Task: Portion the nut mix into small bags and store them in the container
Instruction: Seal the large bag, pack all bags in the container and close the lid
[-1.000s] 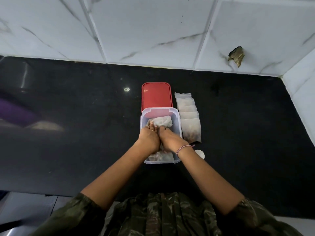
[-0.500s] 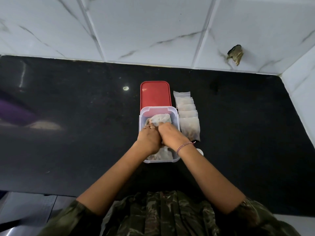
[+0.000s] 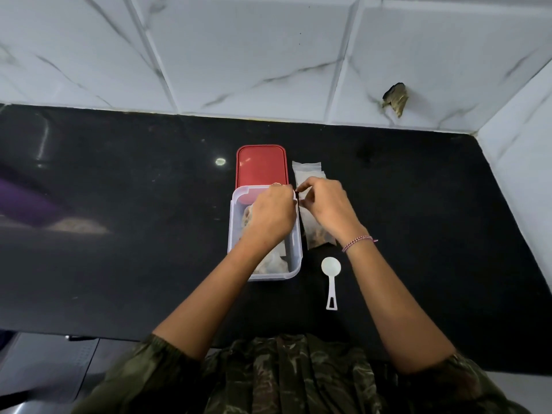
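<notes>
Where the white marble-veined tiled wall (image 3: 268,55) meets it, the glossy black stone surface (image 3: 119,234) spreads across the whole view, and a person in a green camouflage top (image 3: 298,377) reaches over its near edge with both bare forearms. Near the middle stands a clear rectangular plastic container (image 3: 294,264), open, with filled small bags (image 3: 273,264) lying inside it at the near end and more under the left arm. Its flat red plastic lid (image 3: 261,165) lies on the surface just behind it, touching the far rim. Just beside the container's right wall runs a row of small clear bags of nut mix (image 3: 307,171), overlapping one another from far to near. The left hand (image 3: 270,216) hangs over the far half of the container, its fingers curled toward the right rim; whether its grip holds anything I cannot tell, since the back of the hand hides the tips. The right hand (image 3: 325,204) sits over the row, its grip pinching the top edge of the nearest bag (image 3: 316,237), whose nut-filled bottom shows below the wrist. A white plastic measuring scoop (image 3: 331,268) lies near the container's near right corner, handle toward the person. A red-and-white braided bracelet (image 3: 357,242) circles the right wrist. A broken dark hole (image 3: 395,98) marks one tile.
</notes>
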Demonstrator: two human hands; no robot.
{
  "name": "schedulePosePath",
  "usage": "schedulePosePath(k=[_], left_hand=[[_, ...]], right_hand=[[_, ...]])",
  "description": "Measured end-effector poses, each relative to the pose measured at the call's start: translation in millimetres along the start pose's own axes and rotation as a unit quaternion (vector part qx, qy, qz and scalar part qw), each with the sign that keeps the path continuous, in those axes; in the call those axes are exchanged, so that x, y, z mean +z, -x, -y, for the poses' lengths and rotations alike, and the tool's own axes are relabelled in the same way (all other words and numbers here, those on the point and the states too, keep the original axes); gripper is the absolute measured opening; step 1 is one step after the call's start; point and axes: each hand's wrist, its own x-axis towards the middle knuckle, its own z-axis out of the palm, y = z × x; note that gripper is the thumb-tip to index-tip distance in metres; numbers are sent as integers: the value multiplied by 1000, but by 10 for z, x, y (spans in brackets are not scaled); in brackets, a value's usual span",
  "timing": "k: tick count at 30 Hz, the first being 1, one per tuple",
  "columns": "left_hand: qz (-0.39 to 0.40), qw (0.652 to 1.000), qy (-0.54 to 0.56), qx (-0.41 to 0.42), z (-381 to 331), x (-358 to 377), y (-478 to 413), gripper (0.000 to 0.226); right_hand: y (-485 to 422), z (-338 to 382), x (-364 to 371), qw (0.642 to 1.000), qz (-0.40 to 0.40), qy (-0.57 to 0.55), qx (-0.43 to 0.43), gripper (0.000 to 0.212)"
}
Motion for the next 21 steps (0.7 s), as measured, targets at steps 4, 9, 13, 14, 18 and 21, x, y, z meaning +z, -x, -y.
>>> schedulePosePath(k=[4, 9, 13, 14, 18, 21], left_hand=[[-19, 999, 26, 30, -183, 131, -155, 26], [-2, 991, -104, 82, -390, 249, -433, 26], [59, 973, -208, 86, -504, 371, -655, 22], [79, 970, -216, 85, -522, 398, -699, 23], [153, 958, -232, 70, -562, 459, -817, 31], [162, 959, -228, 53, -554, 481, -852, 30]], right_hand=[[-46, -321, -64, 996, -36, -73, 45, 23], [-132, -711, -17, 985, -44, -125, 110, 18], [-187, -928, 145, 980, -23, -134, 148, 25], [-200, -958, 183, 978, -16, -137, 155, 30], [-237, -1005, 284, 968, 27, -176, 178, 52], [-265, -1022, 328, 963, 52, -189, 184, 57]])
